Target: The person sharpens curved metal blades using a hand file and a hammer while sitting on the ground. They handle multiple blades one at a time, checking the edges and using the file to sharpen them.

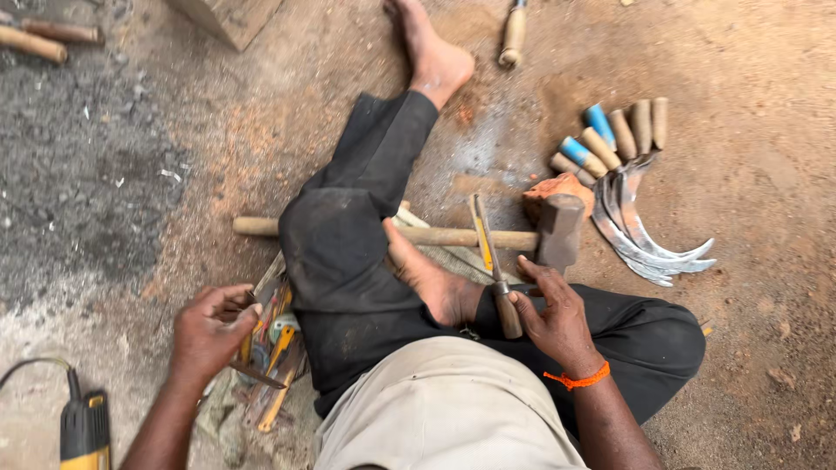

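Observation:
I sit on the dirt floor with my legs folded. My right hand point(557, 318) grips the wooden handle of a long flat file point(484, 239), whose blade points away from me and lies across a sledgehammer point(559, 228). The hammer's long wooden handle point(453, 236) runs left under my knee. My left hand point(209, 332) rests on a heap of small hand tools point(277, 348) by my left thigh, its fingers curled around a thin dark metal tool point(261, 377).
Several curved sickles point(640, 235) with wooden and blue handles lie fanned out at the right. A yellow and black power tool point(84, 431) with a cord lies at the bottom left. Wooden handles point(39, 39) and a wooden block point(231, 17) lie at the top.

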